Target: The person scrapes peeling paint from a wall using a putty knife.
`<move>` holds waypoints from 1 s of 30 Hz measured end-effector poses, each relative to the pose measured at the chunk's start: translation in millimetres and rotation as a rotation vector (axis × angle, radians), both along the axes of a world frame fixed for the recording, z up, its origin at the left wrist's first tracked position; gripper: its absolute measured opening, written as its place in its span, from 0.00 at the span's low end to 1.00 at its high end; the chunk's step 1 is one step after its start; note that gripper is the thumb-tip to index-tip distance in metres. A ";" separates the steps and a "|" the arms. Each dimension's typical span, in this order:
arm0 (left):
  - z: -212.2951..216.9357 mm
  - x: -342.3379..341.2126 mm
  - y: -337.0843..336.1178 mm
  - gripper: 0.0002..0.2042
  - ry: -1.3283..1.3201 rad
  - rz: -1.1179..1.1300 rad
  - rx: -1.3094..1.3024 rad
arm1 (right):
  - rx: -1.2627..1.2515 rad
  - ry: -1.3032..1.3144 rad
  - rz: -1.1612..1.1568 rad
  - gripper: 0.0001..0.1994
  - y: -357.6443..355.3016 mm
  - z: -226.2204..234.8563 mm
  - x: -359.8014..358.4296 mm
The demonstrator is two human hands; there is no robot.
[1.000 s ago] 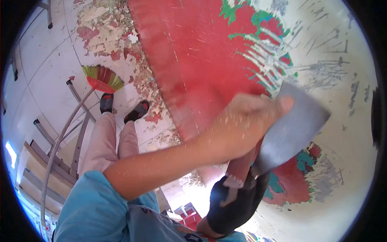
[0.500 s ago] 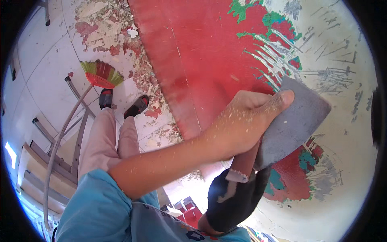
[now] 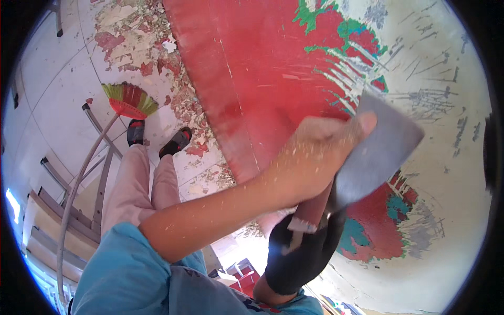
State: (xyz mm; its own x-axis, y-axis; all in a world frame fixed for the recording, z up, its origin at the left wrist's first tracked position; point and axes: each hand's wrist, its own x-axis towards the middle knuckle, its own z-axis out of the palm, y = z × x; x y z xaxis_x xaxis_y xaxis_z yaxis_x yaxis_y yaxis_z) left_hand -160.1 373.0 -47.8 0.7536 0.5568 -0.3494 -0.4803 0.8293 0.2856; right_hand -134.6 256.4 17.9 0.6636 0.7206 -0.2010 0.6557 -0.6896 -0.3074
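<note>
My left hand [image 3: 325, 149] reaches across from the lower left, closed around a paint scraper [image 3: 380, 149] with its thumb lying on the wide grey blade. The brown handle [image 3: 311, 212] sticks out below my fist. Pale flecks dot the hand and forearm. The blade is slightly blurred in front of the wall [image 3: 441, 173]; whether it touches cannot be told. My right arm, in a black covering [image 3: 302, 257], rises from below behind the handle. The fingers of my right hand are hidden. Peeled patches of red [image 3: 367, 228], green [image 3: 310, 16] and teal [image 3: 354, 236] show around the blade.
A red band [image 3: 247, 79] runs along the wall's lower part. Paint flakes [image 3: 181, 94] litter the tiled floor [image 3: 58, 94] beside it. A broom [image 3: 128, 100] leans at the left near my shoes [image 3: 176, 143], by metal-legged furniture [image 3: 102, 184]. Red and white items [image 3: 244, 275] appear low down.
My left hand and the scraper have shifted slightly left, with the blade more blurred. My black-covered right arm has also moved a little left. The scraper stays in my left hand.
</note>
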 end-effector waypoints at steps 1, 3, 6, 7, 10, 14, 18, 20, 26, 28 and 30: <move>-10.5 13.7 -11.3 0.27 0.017 0.006 0.096 | 0.197 0.197 -0.102 0.19 -0.9 -1.3 -3.1; -10.7 17.9 -3.4 0.27 0.017 0.060 0.104 | 0.163 0.113 -0.007 0.18 -0.8 1.9 -4.4; -0.7 4.6 6.3 0.27 0.027 0.030 0.073 | 0.072 -0.137 0.290 0.18 2.8 6.6 5.6; 1.5 7.9 -0.8 0.27 0.001 0.027 0.046 | 0.041 -0.223 0.388 0.17 4.7 8.2 10.6; -5.2 1.1 10.5 0.28 0.120 -0.072 0.218 | -0.048 -0.461 0.679 0.17 12.3 3.6 15.8; -3.9 5.7 6.4 0.28 0.147 0.136 0.149 | 0.059 -0.580 0.684 0.14 17.1 -9.5 10.4; -1.4 4.2 11.5 0.26 -0.015 0.012 0.024 | 0.033 -0.537 0.689 0.16 18.6 -11.2 10.1; 0.8 3.5 4.2 0.26 0.050 0.036 0.038 | 0.013 -0.515 0.691 0.16 16.3 -8.7 9.5; 10.2 5.6 11.1 0.27 -0.029 0.022 0.019 | -0.020 -0.499 0.671 0.19 10.9 5.7 9.9; -2.5 8.4 2.0 0.29 0.014 0.023 0.080 | -0.023 -0.495 0.665 0.18 8.9 3.8 7.2; -3.3 5.1 4.8 0.30 0.157 0.074 0.256 | -0.080 -0.512 0.635 0.17 10.4 8.2 5.6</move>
State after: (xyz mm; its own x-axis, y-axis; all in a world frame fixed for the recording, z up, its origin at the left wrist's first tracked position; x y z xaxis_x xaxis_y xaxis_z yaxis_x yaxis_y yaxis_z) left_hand -155.1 377.9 -51.1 0.6559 0.6928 -0.2999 -0.4698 0.6855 0.5561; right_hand -129.1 266.8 26.1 0.1570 0.9863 -0.0503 0.9745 -0.1465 0.1702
